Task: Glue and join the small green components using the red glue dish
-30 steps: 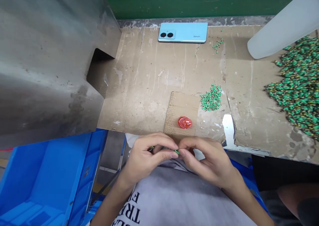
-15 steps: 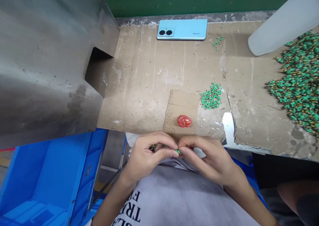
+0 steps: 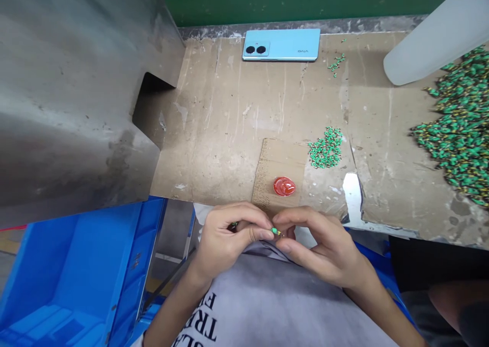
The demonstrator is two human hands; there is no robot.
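Note:
Between the thumb and forefinger of my left hand (image 3: 233, 235) sits a small green piece with a yellow end (image 3: 275, 231). More dark and green bits (image 3: 232, 225) show in the curl of that hand, partly hidden by the fingers. Just to the right, my right hand (image 3: 324, 242) has its thumb and forefinger apart around the free end of the piece, with no grip visible. Beyond the hands, a small dish of glossy red stuff (image 3: 284, 186) rests on a cardboard square (image 3: 280, 156). A small heap of green pieces (image 3: 325, 148) lies beside the cardboard.
A large pile of green and yellow pieces (image 3: 458, 128) covers the right side. Above it leans a white tube-like object (image 3: 428, 46). A light-blue phone (image 3: 281, 45) lies at the back near some loose pieces (image 3: 336, 64). Left are a metal housing (image 3: 76, 102) and a blue crate (image 3: 84, 270).
My right thumb and forefinger have parted from the green piece, so more of it shows. My left hand still pinches it in nearly the same spot.

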